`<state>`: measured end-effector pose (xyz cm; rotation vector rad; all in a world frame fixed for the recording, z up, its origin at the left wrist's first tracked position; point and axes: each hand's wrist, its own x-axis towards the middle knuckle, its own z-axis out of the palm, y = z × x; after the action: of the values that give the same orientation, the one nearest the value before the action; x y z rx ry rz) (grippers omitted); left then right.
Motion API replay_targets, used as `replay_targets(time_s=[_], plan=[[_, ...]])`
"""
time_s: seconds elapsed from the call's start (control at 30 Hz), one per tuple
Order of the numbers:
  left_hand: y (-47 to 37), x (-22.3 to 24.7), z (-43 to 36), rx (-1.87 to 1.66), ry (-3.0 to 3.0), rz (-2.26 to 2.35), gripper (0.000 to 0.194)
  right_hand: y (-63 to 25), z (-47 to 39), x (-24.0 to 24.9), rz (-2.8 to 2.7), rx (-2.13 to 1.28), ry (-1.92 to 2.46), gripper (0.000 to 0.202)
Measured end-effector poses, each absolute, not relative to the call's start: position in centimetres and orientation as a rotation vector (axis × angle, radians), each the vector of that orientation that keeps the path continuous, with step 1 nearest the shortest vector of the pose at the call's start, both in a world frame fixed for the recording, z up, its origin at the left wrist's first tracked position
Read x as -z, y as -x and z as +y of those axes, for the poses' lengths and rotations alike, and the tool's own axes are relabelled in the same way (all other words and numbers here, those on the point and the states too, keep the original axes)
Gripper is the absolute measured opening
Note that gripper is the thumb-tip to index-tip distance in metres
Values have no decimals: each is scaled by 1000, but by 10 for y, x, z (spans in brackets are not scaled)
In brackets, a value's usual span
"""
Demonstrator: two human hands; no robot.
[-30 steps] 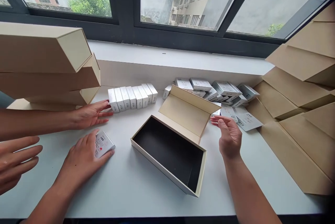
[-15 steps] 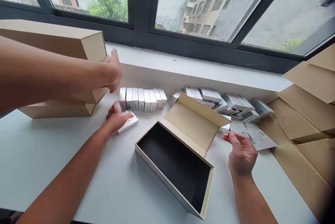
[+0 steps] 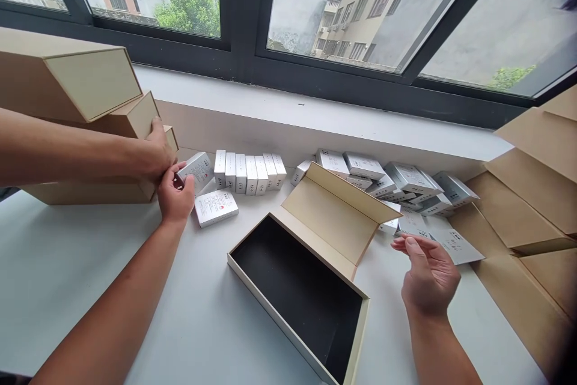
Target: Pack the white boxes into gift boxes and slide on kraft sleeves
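Observation:
My left hand (image 3: 177, 196) grips a small white box (image 3: 198, 170), tilted, at the left end of a row of upright white boxes (image 3: 250, 173). Another white box (image 3: 216, 208) lies flat just in front of it. On the right my right hand (image 3: 430, 274) hovers over the table with fingers pressed together; whether something small is between them cannot be made out. Between my hands stands an open tan box (image 3: 297, 295) with a black interior, its lid (image 3: 336, 211) folded back towards the window.
Another person's hand (image 3: 157, 148) touches stacked tan boxes (image 3: 94, 84) at the left, close to my left hand. White boxes lie piled (image 3: 408, 178) behind my right hand. More tan boxes (image 3: 523, 199) stand at the right edge, and a windowsill (image 3: 270, 106) runs behind.
My left hand has taken hold of a white box from the row's left end and moved it left. The other person's hand went down and left; the upper stacked tan box shifted left.

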<state>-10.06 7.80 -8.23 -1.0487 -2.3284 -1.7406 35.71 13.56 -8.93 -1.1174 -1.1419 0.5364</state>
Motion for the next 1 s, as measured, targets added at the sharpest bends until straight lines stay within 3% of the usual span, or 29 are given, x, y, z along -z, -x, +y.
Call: replay_targets(time_s=[0.13, 0.3, 0.4, 0.57, 0.63, 0.87, 1.0], plan=[[81, 68, 42, 1786, 1199, -2050, 55, -357, 133, 87, -1143, -539, 1107, 23], [70, 71, -7, 1063, 1885, -2014, 29, -353, 126, 80, -1174, -520, 1093, 22], [71, 80, -16, 754, 2135, -2168, 33, -353, 123, 78, -1190, -523, 1085, 20], [60, 76, -5, 938, 1888, -2630, 101, -356, 124, 78, -1231, -543, 1079, 20], [52, 66, 4, 942, 1725, -2783, 112, -356, 124, 78, -1250, -558, 1083, 21], [42, 31, 46, 203, 1902, -2789, 90, -357, 123, 79, -1351, -610, 1119, 25], [56, 18, 59, 50, 2040, -2870, 78, -359, 121, 78, -1417, -566, 1147, 28]])
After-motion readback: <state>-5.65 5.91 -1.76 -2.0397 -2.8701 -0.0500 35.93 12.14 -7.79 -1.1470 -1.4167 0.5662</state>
